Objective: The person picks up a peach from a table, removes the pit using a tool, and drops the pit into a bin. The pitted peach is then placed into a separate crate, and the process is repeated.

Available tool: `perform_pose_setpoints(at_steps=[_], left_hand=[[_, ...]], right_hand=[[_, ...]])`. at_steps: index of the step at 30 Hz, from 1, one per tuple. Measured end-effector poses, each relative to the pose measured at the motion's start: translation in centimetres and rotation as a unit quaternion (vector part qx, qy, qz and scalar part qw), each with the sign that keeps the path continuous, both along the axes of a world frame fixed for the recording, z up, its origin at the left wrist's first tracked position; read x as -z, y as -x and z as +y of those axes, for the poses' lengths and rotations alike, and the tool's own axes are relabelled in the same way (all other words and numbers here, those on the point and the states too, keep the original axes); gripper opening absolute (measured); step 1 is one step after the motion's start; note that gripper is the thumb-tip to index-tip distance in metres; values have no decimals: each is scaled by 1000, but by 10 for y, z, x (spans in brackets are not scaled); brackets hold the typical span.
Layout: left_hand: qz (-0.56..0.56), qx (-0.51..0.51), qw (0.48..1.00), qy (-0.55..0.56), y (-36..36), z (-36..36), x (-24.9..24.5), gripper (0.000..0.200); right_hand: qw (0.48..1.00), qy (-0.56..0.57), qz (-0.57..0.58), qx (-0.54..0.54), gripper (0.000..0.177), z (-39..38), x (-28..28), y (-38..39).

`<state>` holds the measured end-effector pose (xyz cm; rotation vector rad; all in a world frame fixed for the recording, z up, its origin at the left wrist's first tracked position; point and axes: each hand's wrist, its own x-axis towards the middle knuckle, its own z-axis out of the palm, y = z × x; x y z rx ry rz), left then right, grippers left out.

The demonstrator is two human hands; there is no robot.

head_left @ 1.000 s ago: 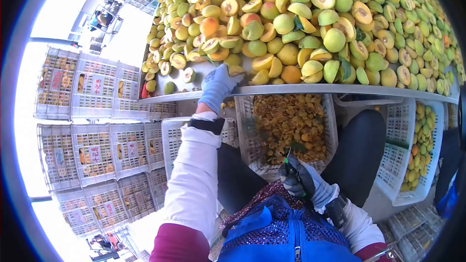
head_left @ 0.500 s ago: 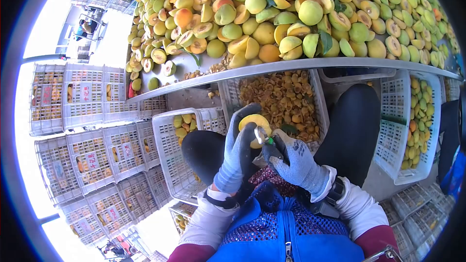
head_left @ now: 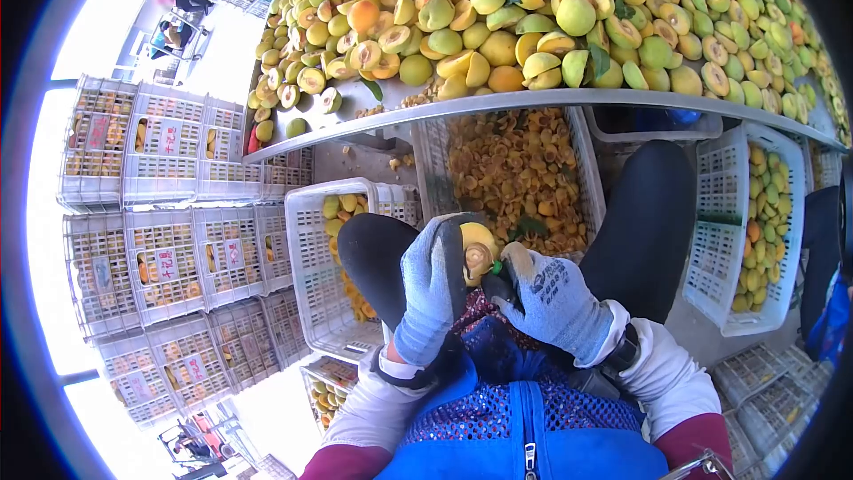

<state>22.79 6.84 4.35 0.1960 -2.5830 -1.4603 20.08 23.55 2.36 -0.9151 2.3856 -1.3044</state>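
A halved yellow peach rests in my left hand, gloved in grey-blue with dark fingers wrapped round its side. The cut face, with the stone area showing, is turned towards my right hand. That hand, in a matching glove, is closed on a small pitting tool; a green part of it shows beside the peach, while my fingers hide most of the rest. Both hands are close together above my lap. Below and beyond them, a crate holds many brown-yellow scraps.
A metal-edged table piled with halved peaches spans the front. White crates with fruit stand at my left and right. Stacked crates line the far left. Other people are at upper left.
The peach half has turned, so its cut face shows more. The tool's curved metal tip, visible before, is now hard to make out at the fruit. My left hand has shifted slightly.
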Motion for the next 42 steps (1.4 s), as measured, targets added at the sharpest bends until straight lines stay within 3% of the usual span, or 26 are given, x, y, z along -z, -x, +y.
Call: perform_pose_setpoints(at_steps=[6,7,10,13,16,22,24,26,27,30,32,33,36,42], left_hand=[[-58,-19,982,-181,-14,3,-1,36],[-58,-32,974,-216,-16,6,-2,36],[-59,-15,988,-140,-14,8,-5,37],[-79,-27,984,-160,-18,12,2,38],[-121,-104,939,-304,-17,19,-1,31],[-52,-113,983,-137,-20,26,12,31],[-32,-123,981,-149,-19,29,14,32],[-40,-168,952,-253,-17,35,11,32],[-34,-174,955,-240,-15,37,7,33],[-22,-198,957,-213,-16,44,1,34],[-23,-218,952,-213,-20,46,7,34],[-15,-208,957,-203,-23,45,10,35],[15,-165,974,-154,-27,37,14,35],[25,-53,998,2,-17,25,2,27]], right_hand=[[996,80,-35,-15,28,8,-6,-8],[997,70,-25,-14,28,8,-7,-9],[999,38,0,-8,28,8,-6,-12],[1000,0,16,-8,30,9,-1,-16],[999,-29,3,-20,33,9,2,-22],[991,27,-130,-4,35,4,8,-28],[985,86,-151,11,38,0,18,-31],[981,93,-171,20,43,1,12,-31],[979,96,-180,24,46,1,8,-29],[988,110,-93,53,26,-1,10,-31],[988,87,-122,45,39,1,12,-35],[987,75,-137,40,47,2,13,-36],[985,135,-91,48,25,-5,16,-37],[985,45,-141,-86,31,13,-6,-14]])
